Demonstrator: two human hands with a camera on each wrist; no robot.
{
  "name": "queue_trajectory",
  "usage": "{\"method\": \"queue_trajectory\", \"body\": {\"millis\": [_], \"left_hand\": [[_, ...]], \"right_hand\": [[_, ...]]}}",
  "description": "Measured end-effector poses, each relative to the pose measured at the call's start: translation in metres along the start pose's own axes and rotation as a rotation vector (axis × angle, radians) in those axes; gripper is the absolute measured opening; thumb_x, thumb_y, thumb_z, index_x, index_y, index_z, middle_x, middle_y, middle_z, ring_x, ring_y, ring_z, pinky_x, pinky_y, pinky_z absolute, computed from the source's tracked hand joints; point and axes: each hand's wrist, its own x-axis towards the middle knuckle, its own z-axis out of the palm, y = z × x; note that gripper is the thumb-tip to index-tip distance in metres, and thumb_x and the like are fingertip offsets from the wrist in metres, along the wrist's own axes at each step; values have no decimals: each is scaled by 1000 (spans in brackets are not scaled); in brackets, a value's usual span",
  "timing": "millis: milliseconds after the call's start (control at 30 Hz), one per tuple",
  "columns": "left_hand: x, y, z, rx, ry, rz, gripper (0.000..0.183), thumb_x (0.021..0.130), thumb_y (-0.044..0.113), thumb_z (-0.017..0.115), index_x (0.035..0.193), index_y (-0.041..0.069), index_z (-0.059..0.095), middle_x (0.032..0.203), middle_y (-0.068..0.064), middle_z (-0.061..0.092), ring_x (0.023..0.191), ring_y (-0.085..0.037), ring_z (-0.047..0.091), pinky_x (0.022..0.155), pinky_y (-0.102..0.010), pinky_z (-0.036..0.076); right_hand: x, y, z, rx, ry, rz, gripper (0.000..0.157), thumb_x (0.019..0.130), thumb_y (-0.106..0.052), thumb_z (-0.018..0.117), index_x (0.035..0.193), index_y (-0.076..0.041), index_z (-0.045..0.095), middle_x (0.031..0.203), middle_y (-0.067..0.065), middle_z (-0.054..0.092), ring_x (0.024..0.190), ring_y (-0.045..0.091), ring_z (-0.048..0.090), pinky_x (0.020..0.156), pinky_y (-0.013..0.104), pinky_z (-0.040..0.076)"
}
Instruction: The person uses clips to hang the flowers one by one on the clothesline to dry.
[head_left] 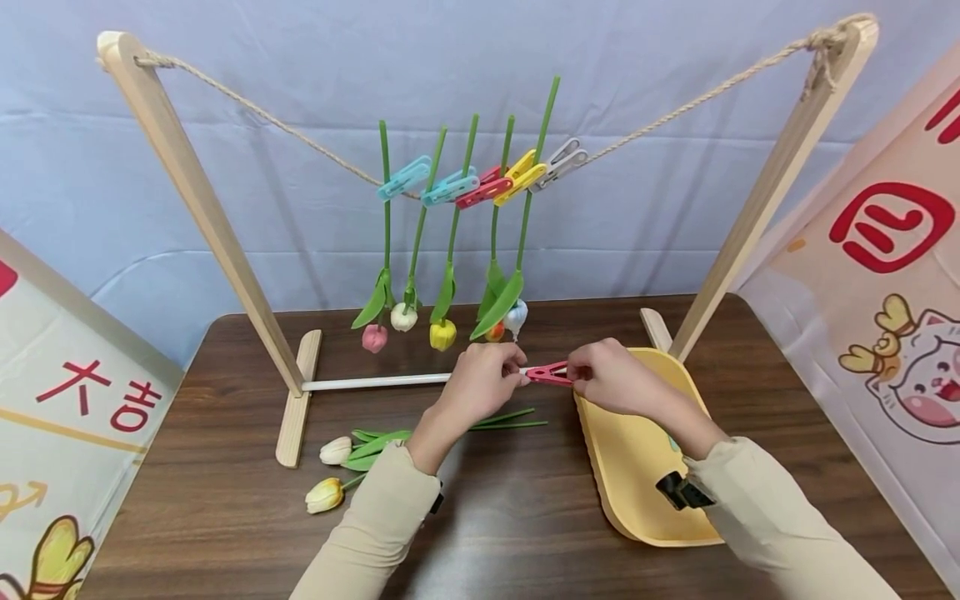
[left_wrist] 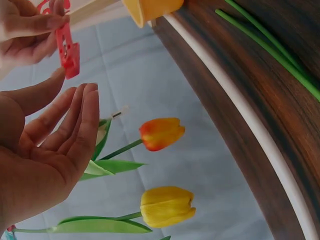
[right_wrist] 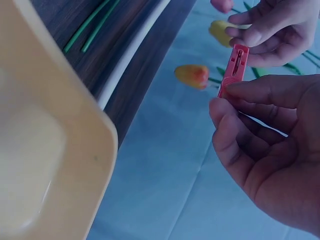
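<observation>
My right hand pinches a red clothespin by its handle end between thumb and fingertips, above the front of the rack. The left hand is at the other end of the clothespin, its thumb tip right beside the jaws and its fingers loosely extended, apart from the thumb. Behind the hands, artificial tulips hang heads down from a rope, among them a yellow tulip and a pink tulip. Blue, red, yellow and grey clothespins hold their stems, such as the grey clothespin.
A sagging rope spans two wooden posts, joined low down by a white rod. Under the right forearm stands a yellow basket. A white tulip and a yellow-white tulip lie on the table, partly behind the left sleeve.
</observation>
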Motion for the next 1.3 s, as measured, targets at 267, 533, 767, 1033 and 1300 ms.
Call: {"method": "queue_trajectory", "body": {"millis": [267, 533, 767, 1033, 1300], "left_hand": [[-2, 0, -3, 3, -20, -4, 5, 80, 11, 70, 78, 8, 67, 68, 3, 62, 59, -10, 52, 57, -25, 43], [-6, -4, -9, -42, 59, 17, 4, 80, 12, 71, 80, 8, 70, 69, 3, 63, 56, -10, 48, 53, -23, 39], [-14, -16, -3, -101, 64, -97, 10, 80, 14, 70, 88, 8, 71, 76, 1, 67, 65, -9, 60, 60, -25, 46], [-37, -56, 16, 113, -102, -349, 14, 75, 14, 74, 68, 12, 63, 65, 2, 58, 60, -17, 55, 53, -30, 43], [-59, -87, 32, 238, -80, -464, 27, 68, 3, 73, 54, 12, 52, 57, -2, 53, 52, -23, 53, 44, -34, 42]], "right_hand": [[2, -4, 2, 8, 65, -24, 10, 73, 8, 60, 74, -3, 60, 66, -1, 53, 56, 11, 46, 51, 25, 38], [1, 4, 2, 94, 103, 16, 31, 78, -10, 72, 103, 4, 63, 82, 3, 59, 69, 13, 54, 59, 27, 45], [-2, 14, 3, 253, 160, 28, 23, 77, -12, 73, 95, 1, 66, 75, -1, 59, 68, 12, 53, 60, 25, 44], [-15, 28, 5, 248, 170, 76, 22, 77, -11, 73, 93, 2, 65, 74, -1, 59, 67, 12, 54, 58, 24, 44], [-26, 36, 2, 208, 110, 141, 22, 77, -13, 73, 92, 1, 66, 73, 0, 59, 65, 13, 52, 57, 24, 43]]}}
